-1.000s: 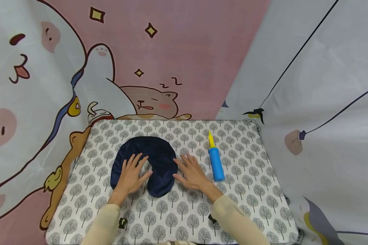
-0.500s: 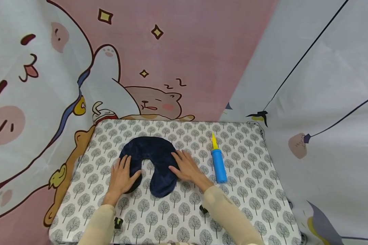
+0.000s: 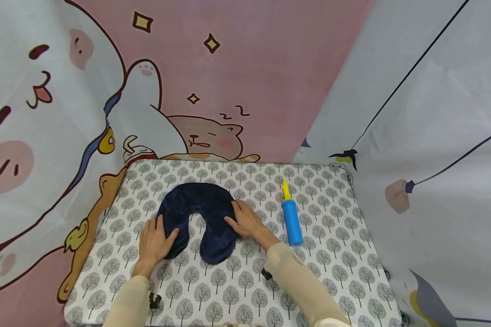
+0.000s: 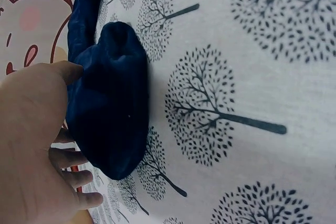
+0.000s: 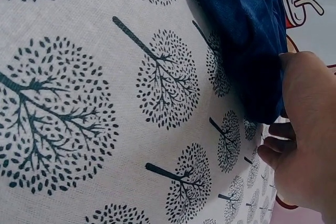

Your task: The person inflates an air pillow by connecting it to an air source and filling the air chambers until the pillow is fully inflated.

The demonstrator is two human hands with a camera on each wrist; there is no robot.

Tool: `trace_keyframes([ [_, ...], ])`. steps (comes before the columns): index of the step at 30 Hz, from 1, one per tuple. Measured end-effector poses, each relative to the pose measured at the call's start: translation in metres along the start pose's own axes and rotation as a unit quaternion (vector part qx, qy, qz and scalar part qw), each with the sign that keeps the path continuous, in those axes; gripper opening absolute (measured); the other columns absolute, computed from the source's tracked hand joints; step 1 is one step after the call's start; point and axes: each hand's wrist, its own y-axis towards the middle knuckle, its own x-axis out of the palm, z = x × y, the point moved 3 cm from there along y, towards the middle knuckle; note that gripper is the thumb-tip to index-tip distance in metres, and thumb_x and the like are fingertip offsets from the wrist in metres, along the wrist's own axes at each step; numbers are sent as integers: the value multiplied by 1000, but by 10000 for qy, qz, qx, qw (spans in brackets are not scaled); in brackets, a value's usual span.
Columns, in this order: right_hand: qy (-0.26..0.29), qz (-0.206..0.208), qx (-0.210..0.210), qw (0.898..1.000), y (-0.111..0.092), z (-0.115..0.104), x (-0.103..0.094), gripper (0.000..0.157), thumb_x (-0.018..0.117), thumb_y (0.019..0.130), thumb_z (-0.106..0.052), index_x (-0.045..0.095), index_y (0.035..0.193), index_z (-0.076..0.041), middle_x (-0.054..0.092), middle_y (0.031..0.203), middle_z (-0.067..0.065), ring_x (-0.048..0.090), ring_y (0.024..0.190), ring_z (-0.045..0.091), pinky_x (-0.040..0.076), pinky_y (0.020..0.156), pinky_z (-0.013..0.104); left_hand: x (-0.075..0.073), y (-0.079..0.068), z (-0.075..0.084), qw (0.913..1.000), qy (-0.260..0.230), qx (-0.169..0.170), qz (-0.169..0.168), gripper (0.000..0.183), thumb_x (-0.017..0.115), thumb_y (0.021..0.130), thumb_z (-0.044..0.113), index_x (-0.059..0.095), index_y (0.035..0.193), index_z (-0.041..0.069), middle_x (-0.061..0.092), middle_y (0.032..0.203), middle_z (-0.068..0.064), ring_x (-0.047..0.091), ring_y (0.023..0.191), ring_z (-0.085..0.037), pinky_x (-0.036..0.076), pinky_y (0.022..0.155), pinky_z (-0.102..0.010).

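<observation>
A dark navy, U-shaped neck pillow (image 3: pixel 200 200) lies flat on the tree-print cloth (image 3: pixel 229 295), its opening facing me. My left hand (image 3: pixel 153 240) is at its left arm, thumb on top and fingers along the outer edge. In the left wrist view, the thumb (image 4: pixel 68 71) touches the plush fabric and the other fingers bend beside it. My right hand (image 3: pixel 248 221) pinches the pillow's right outer side; in the right wrist view its thumb (image 5: pixel 291 61) presses the fabric, with some fingertips hidden behind the pillow.
A blue hand pump (image 3: pixel 292 222) with a yellow nozzle (image 3: pixel 286 188) lies right of the pillow, near my right forearm. Cartoon-printed curtains (image 3: pixel 278 77) stand close behind and beside the table.
My hands have come down from over the pillow onto its two outer sides. The left hand moved left and toward me, and the right closed in on the right edge.
</observation>
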Motion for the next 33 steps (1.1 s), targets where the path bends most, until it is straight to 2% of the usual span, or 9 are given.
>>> trace_keyframes([
  [6, 132, -52, 112, 9998, 2, 0, 0, 78, 51, 119, -53, 38, 173, 1, 47, 174, 28, 46, 164, 44, 40, 136, 55, 2, -2, -3, 9999, -50, -9, -127, 85, 67, 112, 44, 37, 169, -11, 42, 169, -43, 41, 156, -64, 36, 127, -78],
  [7, 134, 53, 8, 9999, 4, 7, 7, 81, 47, 118, -59, 38, 174, -1, 48, 174, 26, 46, 165, 42, 39, 137, 53, 3, -2, -3, 9999, -53, 6, -95, 84, 68, 112, 43, 38, 168, -11, 44, 168, -43, 42, 155, -64, 38, 126, -78],
  [13, 588, 231, -180, 9978, 7, 13, 12, 82, 44, 117, -61, 43, 170, 2, 52, 170, 29, 49, 160, 46, 39, 135, 58, 7, -4, -4, 9998, -166, 46, 77, 82, 71, 110, 42, 43, 167, -9, 50, 164, -41, 51, 148, -64, 43, 121, -77],
  [14, 725, 183, -126, 9971, 5, 6, 6, 78, 48, 118, -56, 45, 169, 3, 53, 169, 31, 50, 158, 49, 41, 133, 62, 7, -4, -3, 9998, -199, 19, 67, 81, 71, 110, 42, 43, 167, -9, 50, 164, -41, 51, 148, -64, 44, 120, -78],
  [18, 933, 422, -362, 9941, 8, 11, 11, 76, 46, 118, -57, 50, 166, 1, 55, 166, 29, 54, 154, 49, 46, 128, 62, 7, -4, -1, 9994, -319, -113, 64, 79, 70, 109, 41, 44, 167, -7, 50, 165, -39, 52, 145, -66, 46, 115, -81],
  [22, 1166, 608, -545, 9898, 9, 11, 13, 70, 53, 117, -51, 53, 163, 2, 56, 165, 30, 57, 153, 50, 48, 127, 62, 7, -2, 1, 9988, -427, -162, 166, 74, 71, 109, 36, 47, 165, -7, 52, 163, -40, 56, 139, -67, 48, 111, -80],
  [24, 1078, 817, -692, 9884, 13, 19, 22, 69, 52, 117, -53, 54, 163, -2, 58, 165, 26, 59, 151, 43, 51, 126, 56, 7, -1, 1, 9980, -535, -179, 272, 70, 70, 109, 33, 50, 163, -7, 55, 159, -40, 58, 136, -67, 50, 111, -79],
  [26, 1068, 969, -747, 9867, 14, 18, 22, 63, 57, 116, -46, 58, 159, 0, 61, 160, 25, 63, 146, 42, 54, 122, 55, 6, 0, 1, 9966, -676, -189, 426, 63, 69, 110, 29, 54, 160, -8, 59, 155, -40, 62, 133, -66, 52, 109, -77],
  [33, 1138, 1001, -470, 9873, 5, -6, 3, 44, 70, 110, -18, 66, 148, 6, 67, 148, 25, 68, 138, 43, 56, 120, 55, 2, -1, 3, 9871, -1043, -68, 1209, 42, 71, 110, 13, 68, 146, -8, 71, 140, -36, 72, 121, -59, 60, 99, -72],
])
